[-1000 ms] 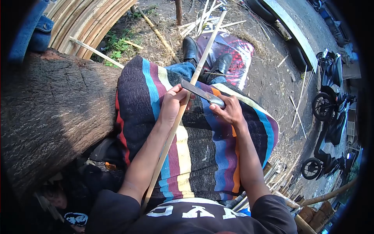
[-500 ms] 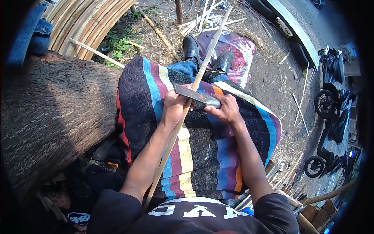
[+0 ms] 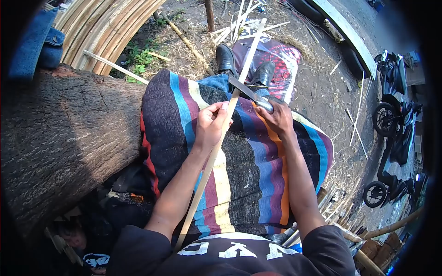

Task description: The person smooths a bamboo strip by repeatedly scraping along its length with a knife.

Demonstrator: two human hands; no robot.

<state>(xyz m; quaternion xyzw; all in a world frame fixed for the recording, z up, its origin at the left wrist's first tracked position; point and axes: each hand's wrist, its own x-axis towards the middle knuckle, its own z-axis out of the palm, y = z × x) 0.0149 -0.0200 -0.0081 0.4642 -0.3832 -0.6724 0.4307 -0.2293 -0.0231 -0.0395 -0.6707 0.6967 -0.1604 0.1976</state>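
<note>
A long, pale wooden strip runs from my waist up past my knees, slanting to the upper right. My left hand is closed round it near its middle. In my right hand is the handle of a knife with a broad, dark, flat blade. The blade lies across the strip, above my left hand, pointing up and left. Under both hands a striped blanket covers my lap. Its stripes are black, blue, purple, yellow and orange.
A thick log lies at my left, with a denim garment at its far end. Curved wooden strips rise behind it. Ahead lies a printed plastic sack beside my shoes. Motorcycles stand at right. Another person is at lower left.
The knife and my right hand have moved up along the strip, away from my left hand. The strip has turned slightly, showing a paler face. My left hand stays on it.
</note>
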